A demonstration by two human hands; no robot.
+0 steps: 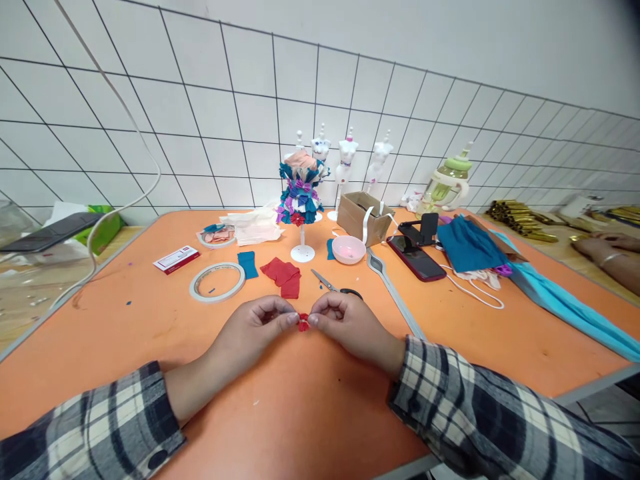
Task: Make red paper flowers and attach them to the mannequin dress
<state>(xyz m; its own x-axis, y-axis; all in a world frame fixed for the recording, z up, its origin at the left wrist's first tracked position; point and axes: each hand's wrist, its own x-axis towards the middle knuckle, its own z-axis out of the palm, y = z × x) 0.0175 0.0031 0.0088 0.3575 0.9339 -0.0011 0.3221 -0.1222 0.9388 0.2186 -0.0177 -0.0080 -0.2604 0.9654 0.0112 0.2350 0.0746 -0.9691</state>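
Between my fingertips is a small gathered red piece (pixel 303 322), with a thin pale strand across its middle. My left hand (pixel 260 327) pinches its left side, and my right hand (pixel 350 327) pinches the right. Just beyond lie red crepe pieces (pixel 284 276) and scissors (pixel 333 284), their black handles partly behind my right hand. Farther back, a small white mannequin stand (pixel 303 253) carries a ruffled dress (pixel 301 190) in blue, purple, white and peach, with a red piece at its lower edge.
A tape roll (pixel 218 282), blue piece (pixel 247 265) and small box (pixel 177 259) lie left. Behind are a pink bowl (pixel 349 250), cardboard box (pixel 364 217) and bare mannequins (pixel 347 160). A phone (pixel 416 258) and blue cloth (pixel 470 245) lie right; another person's hand (pixel 607 253) is far right.
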